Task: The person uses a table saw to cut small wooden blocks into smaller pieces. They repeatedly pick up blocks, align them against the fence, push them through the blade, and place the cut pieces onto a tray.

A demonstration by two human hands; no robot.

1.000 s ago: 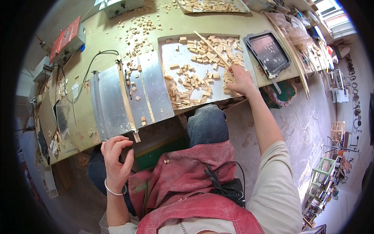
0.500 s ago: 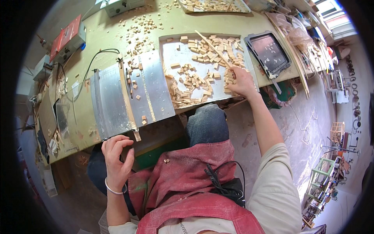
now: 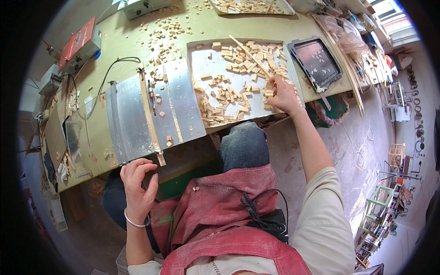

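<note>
My right hand [image 3: 285,97] is over the right side of a shallow pale tray [image 3: 201,62] full of small wooden blocks [image 3: 237,58]. Its fingers are bent down and closed among the blocks; what they pinch, if anything, is hidden. A thin wooden stick [image 3: 247,52] slants over the blocks, its near end beside these fingers. My left hand [image 3: 139,189] hangs off the table's front edge, fingers curled loosely and thumb apart, with nothing visible in it. Just beyond it is the near end of a wooden strip [image 3: 149,114] lying across a grey metal plate [image 3: 130,117].
Small wooden cubes [image 3: 167,32] lie scattered on the greenish table [image 3: 197,25]. A black-framed tray [image 3: 316,62] sits to the right, near long wooden strips [image 3: 343,68]. Another tray of pieces [image 3: 252,7] stands at the far edge. A red box [image 3: 80,43] is at far left.
My right hand has shifted very slightly among the blocks, its fingers drawn in a little. My left hand is nearly unmoved.
</note>
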